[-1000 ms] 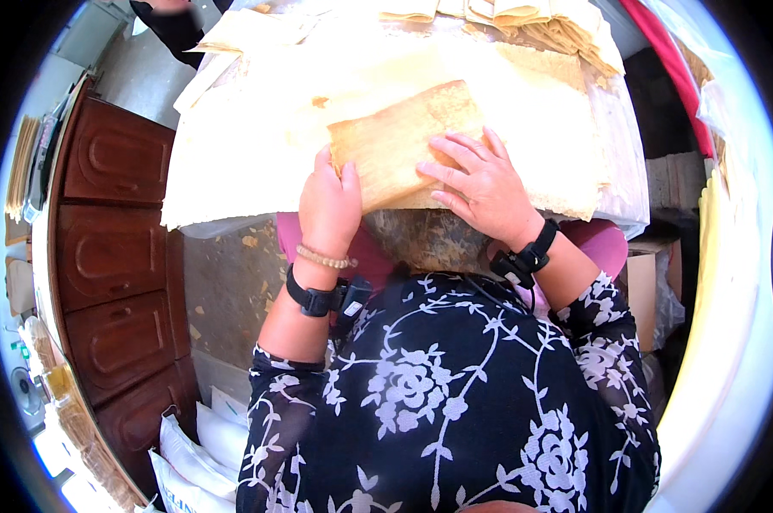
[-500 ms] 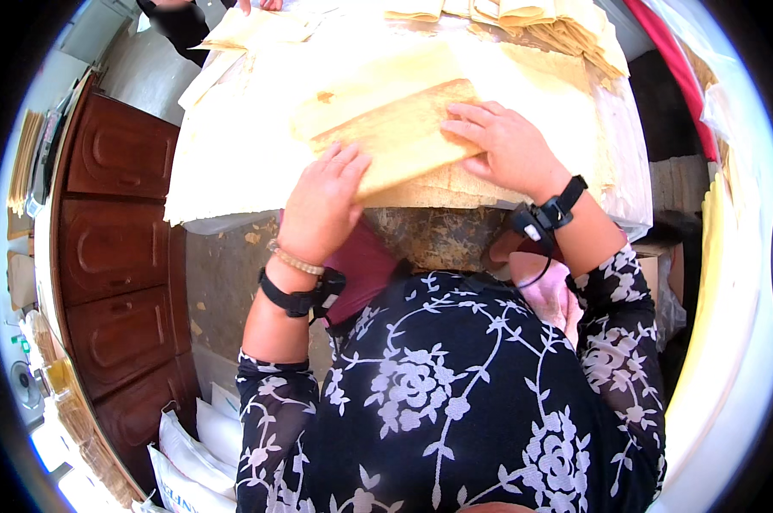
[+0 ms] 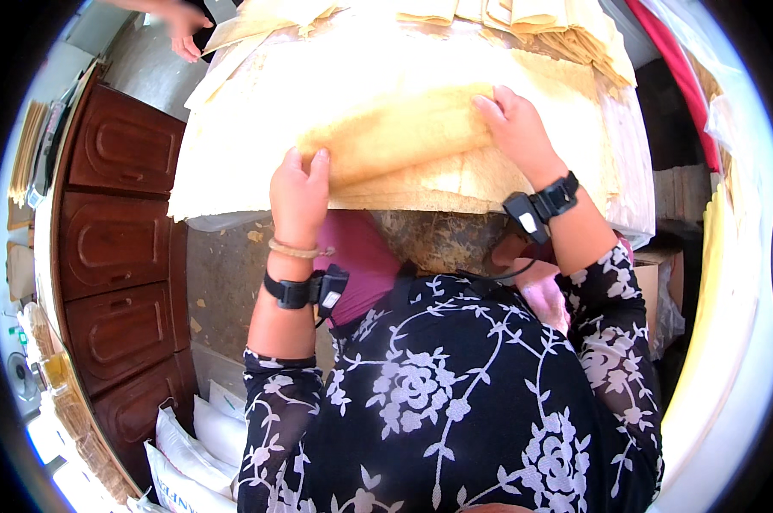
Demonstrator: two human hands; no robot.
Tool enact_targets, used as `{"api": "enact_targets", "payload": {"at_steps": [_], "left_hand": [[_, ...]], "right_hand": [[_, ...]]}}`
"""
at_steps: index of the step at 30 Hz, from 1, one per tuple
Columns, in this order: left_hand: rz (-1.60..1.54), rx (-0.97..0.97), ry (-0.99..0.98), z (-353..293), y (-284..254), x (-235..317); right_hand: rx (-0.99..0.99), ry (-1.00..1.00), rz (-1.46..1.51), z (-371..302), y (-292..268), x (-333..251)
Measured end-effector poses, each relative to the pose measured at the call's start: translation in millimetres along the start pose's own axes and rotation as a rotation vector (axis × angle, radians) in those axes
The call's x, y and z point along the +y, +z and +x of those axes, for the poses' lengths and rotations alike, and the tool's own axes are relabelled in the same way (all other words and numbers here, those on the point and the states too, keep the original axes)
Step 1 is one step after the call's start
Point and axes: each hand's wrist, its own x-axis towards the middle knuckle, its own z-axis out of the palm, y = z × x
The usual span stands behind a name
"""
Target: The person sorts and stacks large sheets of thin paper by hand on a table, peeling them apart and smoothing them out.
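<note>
A folded yellow sheet is held by both hands above the near part of the tabletop: its left end is pinched between thumb and fingers by the left grip, and its right end is pinched likewise by the right grip. Larger pale sheets are spread beneath it, over much of the tabletop. At the far right corner, a pile of folded sheets is seen; at the far left corner, more sheets are laid, with another person's hand near them. Farther out, on the left, a red-brown cabinet is fitted with panelled fronts, all closed. Bulging white sacks are propped together beside it, their contents hidden. On the right, a cardboard box is partly covered by shadow, with clear plastic beside it; what is held inside cannot be told.
</note>
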Motion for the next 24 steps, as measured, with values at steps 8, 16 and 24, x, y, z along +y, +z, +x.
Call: {"api": "enact_targets", "payload": {"at_steps": [8, 16, 24], "left_hand": [[1.008, 0.361, 0.242, 1, 26, 22], [1.012, 0.279, 0.316, 11, 17, 39], [0.852, -0.081, 0.463, 52, 2, 50]], "right_hand": [[0.068, 0.097, -0.390, 21, 21, -1], [0.063, -0.533, -0.650, -11, 50, -34], [-0.161, -0.504, -0.557, -12, 56, -28]]}}
